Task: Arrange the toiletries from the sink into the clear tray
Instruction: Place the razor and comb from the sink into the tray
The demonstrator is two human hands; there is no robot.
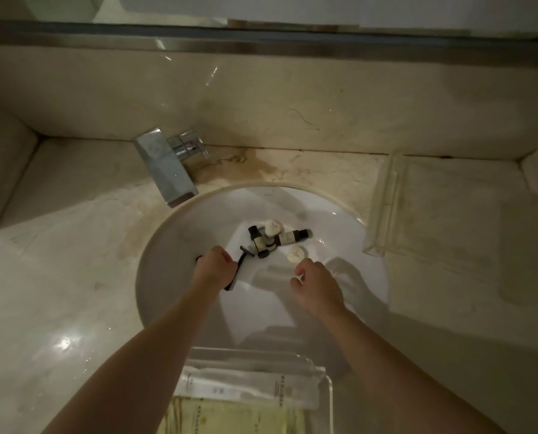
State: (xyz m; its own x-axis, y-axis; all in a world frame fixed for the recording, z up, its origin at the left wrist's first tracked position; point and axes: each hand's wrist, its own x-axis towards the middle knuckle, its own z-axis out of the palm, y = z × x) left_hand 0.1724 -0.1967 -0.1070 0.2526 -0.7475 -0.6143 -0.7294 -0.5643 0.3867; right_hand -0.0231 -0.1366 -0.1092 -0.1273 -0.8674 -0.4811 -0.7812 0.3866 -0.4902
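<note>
The white sink holds two small dark bottles lying crossed near the drain. One round white soap disc rests on them and another lies just below. A black razor lies at the basin's left. My left hand is closed over its handle, and a dark tip shows on the hand's other side. My right hand hovers just below the lower soap disc, thumb and forefinger apart, holding nothing. A clear tray with white and yellow packets sits at the sink's near edge.
A chrome faucet overhangs the basin at the back left. A second clear tray sits on the marble counter to the right of the sink. A mirror ledge runs along the back wall.
</note>
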